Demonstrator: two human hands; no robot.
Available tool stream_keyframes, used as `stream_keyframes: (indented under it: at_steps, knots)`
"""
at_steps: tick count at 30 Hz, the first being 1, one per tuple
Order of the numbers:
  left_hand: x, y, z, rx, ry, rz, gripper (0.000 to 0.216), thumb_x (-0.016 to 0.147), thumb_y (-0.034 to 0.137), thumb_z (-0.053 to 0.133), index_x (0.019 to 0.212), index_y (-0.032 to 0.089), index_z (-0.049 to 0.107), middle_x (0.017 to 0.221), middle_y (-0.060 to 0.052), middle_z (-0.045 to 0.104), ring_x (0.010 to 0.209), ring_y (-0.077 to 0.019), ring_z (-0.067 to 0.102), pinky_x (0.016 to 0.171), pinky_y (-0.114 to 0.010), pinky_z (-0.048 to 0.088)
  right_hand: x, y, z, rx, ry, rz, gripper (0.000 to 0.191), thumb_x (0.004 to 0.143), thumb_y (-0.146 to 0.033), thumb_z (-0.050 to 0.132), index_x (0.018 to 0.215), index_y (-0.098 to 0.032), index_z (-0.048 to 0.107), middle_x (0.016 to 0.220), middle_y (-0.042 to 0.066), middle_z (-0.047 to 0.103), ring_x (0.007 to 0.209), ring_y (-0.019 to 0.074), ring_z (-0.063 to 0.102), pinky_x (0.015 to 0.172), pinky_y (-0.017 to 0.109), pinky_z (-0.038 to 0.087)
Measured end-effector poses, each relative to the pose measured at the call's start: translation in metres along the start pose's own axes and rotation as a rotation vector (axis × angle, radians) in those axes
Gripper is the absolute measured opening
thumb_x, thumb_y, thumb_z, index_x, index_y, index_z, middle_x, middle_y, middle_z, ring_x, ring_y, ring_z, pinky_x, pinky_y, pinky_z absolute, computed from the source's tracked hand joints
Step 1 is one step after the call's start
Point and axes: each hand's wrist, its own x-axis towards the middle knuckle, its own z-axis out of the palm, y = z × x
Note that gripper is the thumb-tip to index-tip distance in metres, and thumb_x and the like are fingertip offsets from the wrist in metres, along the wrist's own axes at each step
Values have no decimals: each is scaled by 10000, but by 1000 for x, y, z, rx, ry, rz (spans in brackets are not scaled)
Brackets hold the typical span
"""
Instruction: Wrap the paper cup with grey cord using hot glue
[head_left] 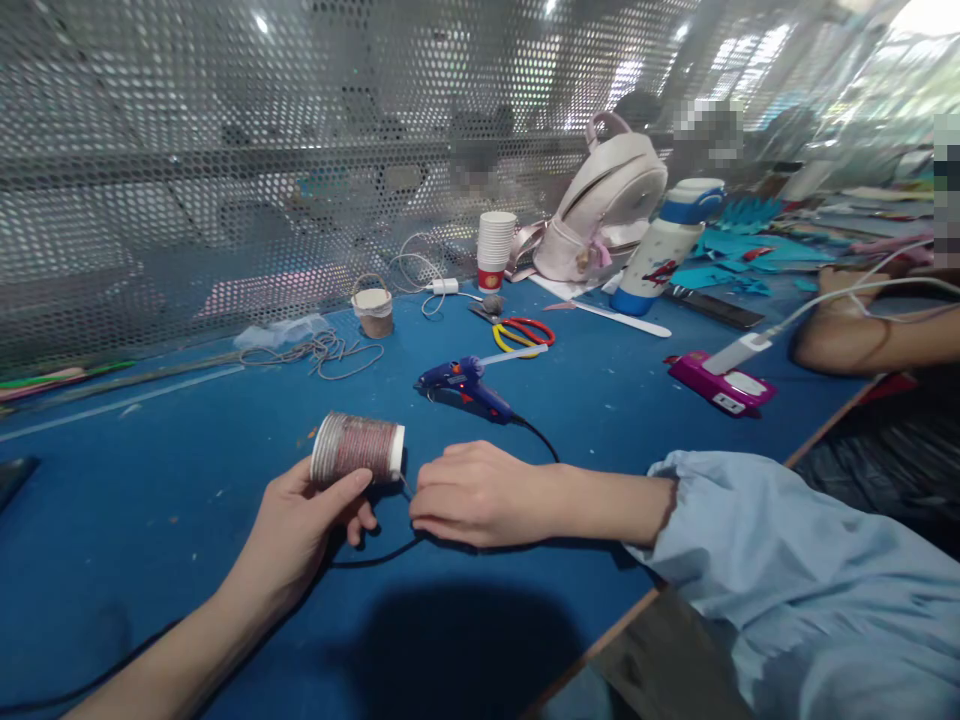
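Currently I read the left hand (pixel 300 525) holding the cord-wrapped cup (pixel 358 448), which lies on its side between thumb and fingertips. The right hand (pixel 472 495) has its fingers pressed together just beside the cup's white rim; I cannot tell what they pinch. The glue gun (pixel 465 385) lies beyond the right knuckles, apart

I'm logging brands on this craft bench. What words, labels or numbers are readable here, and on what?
Nothing reads clearly.
On the paper cups: a red emblem, too small to read.
On the bottle: a red and blue cartoon figure, no legible words.
On the pink device: a white label, blurred.
On the wrapped cup in the left hand: no print visible.
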Motion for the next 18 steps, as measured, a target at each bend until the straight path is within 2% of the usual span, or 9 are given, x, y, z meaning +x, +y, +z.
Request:
stream_keyframes:
  at_steps: [5,9,12,14,16,18]
  knots:
    - [1,3,2,-42,15,-10,380,630,402,866,820,153,651,473,-12,671,379,-129,556,405,-224,445,-1,4,-20,-9,27,-28,402,1002,-498,510,827,-177,678,747,31,681,663,144,574,661,309,374]
    - [2,1,0,-65,29,10,341,647,390,862,780,156,652,491,-16,679,393,-123,559,413,-221,451,-15,17,-49,100,107,71,457,1013,-530,471,822,-165,671,746,53,702,664,150,591,663,289,403]
    - [3,-1,-2,-77,56,23,313,668,380,858,780,161,665,516,-14,693,417,-119,562,434,-222,463,-31,34,-67,254,2,253,542,1043,-523,390,700,-174,625,640,20,634,598,120,551,612,258,376]
    - [3,-2,-3,-82,73,32,299,678,374,856,792,165,675,527,-10,698,436,-121,569,448,-224,469,-38,47,-71,250,-72,449,576,1036,-527,396,628,-172,595,566,-4,556,542,105,492,568,254,328]
    - [2,-2,-3,-77,79,41,290,684,371,852,804,168,684,532,-5,698,447,-122,573,456,-227,471,-41,59,-67,160,-56,681,557,1010,-530,454,610,-169,595,556,-11,533,538,104,467,558,255,302]
    - [2,-3,-4,-52,72,49,281,697,372,844,816,169,690,541,-2,701,456,-124,577,465,-230,474,-38,68,-56,101,22,863,463,973,-508,532,689,-161,644,657,11,608,615,121,519,595,252,336]
